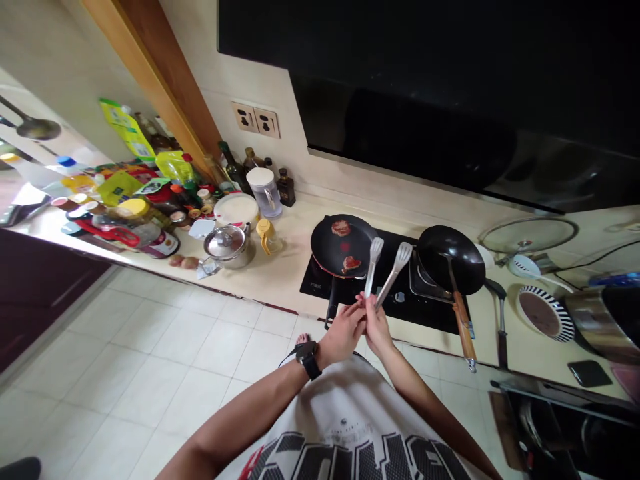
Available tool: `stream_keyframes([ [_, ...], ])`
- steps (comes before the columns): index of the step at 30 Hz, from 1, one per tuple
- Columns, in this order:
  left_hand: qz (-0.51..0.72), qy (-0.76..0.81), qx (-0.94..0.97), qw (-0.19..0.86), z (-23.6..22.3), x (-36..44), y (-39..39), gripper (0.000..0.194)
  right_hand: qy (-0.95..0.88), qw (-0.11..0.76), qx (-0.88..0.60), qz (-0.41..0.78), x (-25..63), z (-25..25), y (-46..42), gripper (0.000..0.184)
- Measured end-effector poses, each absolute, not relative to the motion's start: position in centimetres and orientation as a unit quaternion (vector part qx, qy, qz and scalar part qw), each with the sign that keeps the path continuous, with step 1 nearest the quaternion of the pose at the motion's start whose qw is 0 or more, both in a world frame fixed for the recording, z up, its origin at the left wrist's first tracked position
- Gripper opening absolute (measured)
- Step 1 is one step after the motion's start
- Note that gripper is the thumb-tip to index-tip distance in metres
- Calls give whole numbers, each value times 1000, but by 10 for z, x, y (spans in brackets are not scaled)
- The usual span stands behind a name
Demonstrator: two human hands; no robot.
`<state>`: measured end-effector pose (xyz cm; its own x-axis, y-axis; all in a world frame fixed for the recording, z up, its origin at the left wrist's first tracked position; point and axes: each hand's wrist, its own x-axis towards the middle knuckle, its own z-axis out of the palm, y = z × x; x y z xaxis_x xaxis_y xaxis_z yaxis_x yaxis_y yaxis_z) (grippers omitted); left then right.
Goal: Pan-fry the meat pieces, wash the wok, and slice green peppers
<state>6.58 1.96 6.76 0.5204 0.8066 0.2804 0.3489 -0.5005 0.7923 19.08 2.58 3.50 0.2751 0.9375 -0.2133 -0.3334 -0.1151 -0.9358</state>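
Black cooktop [420, 311] is separating pan [360, 241] and wok [463, 257] mid-frame; left hand [343, 335] and right hand [377, 328] are gripping tongs [391, 279] pointing lengthwise up, slightly right.

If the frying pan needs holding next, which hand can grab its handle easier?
Probably left: the left hand is closer to the frying pan handle, while the right hand grips the tongs.

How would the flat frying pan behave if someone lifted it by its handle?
The frying pan would probably stay stiff, since it looks like metal. It may feel front-heavy: its wide body sits at one end of a slim handle. If tilted, the meat pieces might slide, as the pan looks smooth inside.
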Motion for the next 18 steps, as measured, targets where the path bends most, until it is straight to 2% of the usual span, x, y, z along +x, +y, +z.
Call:
stream_keyframes([
  [3,247,347,864,270,79,52,22,37,-276,590,-549,523,227,36,21,60],
  [7,126,299,942,90,103,22,50,16,-252,553,-554,569,258,32,8,71],
  [8,110,280,953,49,111,16,61,17,-246,547,-556,575,260,30,5,71],
  [12,110,223,966,-69,143,3,96,23,-242,551,-555,574,254,26,1,65],
  [18,94,200,964,-151,186,4,111,26,-238,575,-536,571,243,30,5,62],
])
